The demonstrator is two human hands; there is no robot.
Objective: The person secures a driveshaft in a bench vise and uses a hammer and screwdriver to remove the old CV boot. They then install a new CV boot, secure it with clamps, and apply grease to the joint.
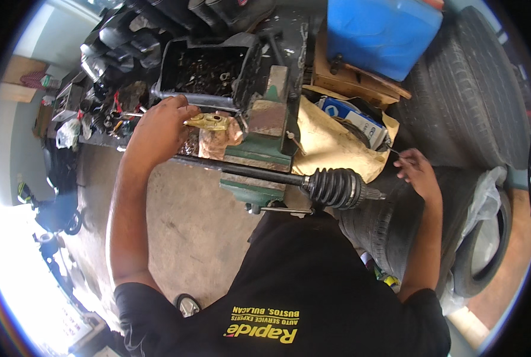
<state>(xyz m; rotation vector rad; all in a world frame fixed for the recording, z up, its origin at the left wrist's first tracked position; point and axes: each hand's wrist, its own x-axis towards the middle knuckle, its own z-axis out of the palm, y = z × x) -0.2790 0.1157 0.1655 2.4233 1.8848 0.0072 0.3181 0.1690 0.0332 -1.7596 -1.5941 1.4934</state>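
Note:
A car's drive axle shaft [241, 172] lies across the green bench vise [256, 189], held between its jaws. Its ribbed black rubber boot [335, 187] and splined end [372, 194] point right. My left hand [161, 128] is closed, back upward, around a gold-coloured metal tool [209, 121] with holes in it; its exact kind cannot be made out. The tool's gold end is over a crumpled brown piece [218, 143] beside the vise. To the right of the axle, my right hand [419, 172] pinches a thin metal strip or wire [394, 151] near the brown paper.
A black bin of small metal parts [247, 74] stands on the bench behind the vise. Brown paper [316, 134] with a blue-and-white box [349, 119] lies on the right, below a blue container [381, 35]. Stacked tyres [462, 89] fill the right side. Assorted tools clutter the bench's left.

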